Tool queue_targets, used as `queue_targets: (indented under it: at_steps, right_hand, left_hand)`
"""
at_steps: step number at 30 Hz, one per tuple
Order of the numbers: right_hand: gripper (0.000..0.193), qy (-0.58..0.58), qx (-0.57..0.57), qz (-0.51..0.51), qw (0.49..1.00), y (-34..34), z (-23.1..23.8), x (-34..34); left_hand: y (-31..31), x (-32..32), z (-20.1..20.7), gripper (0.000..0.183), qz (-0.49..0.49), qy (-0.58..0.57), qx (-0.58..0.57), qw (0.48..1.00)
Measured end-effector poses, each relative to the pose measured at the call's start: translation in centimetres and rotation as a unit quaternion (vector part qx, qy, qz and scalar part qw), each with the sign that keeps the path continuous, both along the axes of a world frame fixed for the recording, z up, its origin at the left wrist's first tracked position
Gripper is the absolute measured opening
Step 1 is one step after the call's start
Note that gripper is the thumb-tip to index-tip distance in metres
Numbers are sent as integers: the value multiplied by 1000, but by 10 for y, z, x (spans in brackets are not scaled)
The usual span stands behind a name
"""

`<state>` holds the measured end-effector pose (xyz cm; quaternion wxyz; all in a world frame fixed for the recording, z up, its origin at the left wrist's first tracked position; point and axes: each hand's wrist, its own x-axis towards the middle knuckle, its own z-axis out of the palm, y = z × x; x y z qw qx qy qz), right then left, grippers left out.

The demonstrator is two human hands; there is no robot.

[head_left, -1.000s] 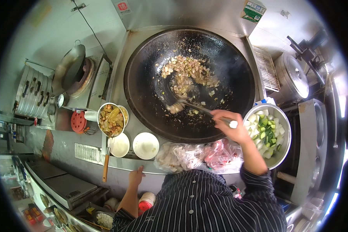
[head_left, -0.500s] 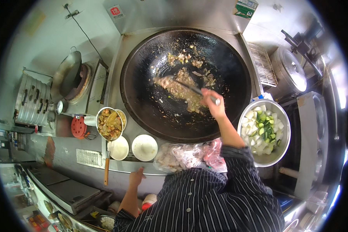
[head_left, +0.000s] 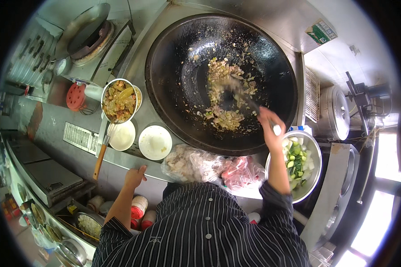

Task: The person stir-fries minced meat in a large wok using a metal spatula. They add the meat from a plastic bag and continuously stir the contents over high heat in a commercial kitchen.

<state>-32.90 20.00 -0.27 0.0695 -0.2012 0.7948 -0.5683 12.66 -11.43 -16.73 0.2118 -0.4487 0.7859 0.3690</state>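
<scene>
My left hand (head_left: 135,175) is at the edge of the steel surface (head_left: 153,168), its fingers partly hidden, so I cannot tell whether they grip. Beyond it, clear bags (head_left: 192,163) lie just beside the near rim of the wok (head_left: 272,58); a nudge could push plastic against metal I judge hot. My right hand (head_left: 272,124) has its fingers wrapped around a long-handled tool (head_left: 253,105), its head blurred among chopped food (head_left: 227,118) inside the wok; too hard a sweep might fling pieces out

Plastic bags (head_left: 194,163) crowd the wok (head_left: 171,80) in front, its inner left free
</scene>
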Motion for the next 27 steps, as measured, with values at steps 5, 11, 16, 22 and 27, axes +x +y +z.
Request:
queue_targets:
  at_steps: [5, 11, 16, 22, 27]
  right_hand:
    - [11, -80, -223, -39, 971, -92, -90, -53]
    - [14, -85, -77, 95, 989, -6, -8, 41]
    - [13, -21, 66, 77, 995, 74, 48, 12]
    - [17, -99, -181, -63, 976, -35, -57, -86]
    - [12, -104, -152, 40, 982, -55, -59, -1]
  left_hand:
    - [0, -1, 1, 77, 1, -8, 9, 1000]
    - [2, 0, -3, 77, 20, 9, 23, 1000]
    - [-2, -2, 0, 74, 6, -24, 28, 999]
    - [-4, -2, 0, 75, -13, -6, 22, 1000]
    - [-5, -3, -1, 76, -14, -17, 34, 999]
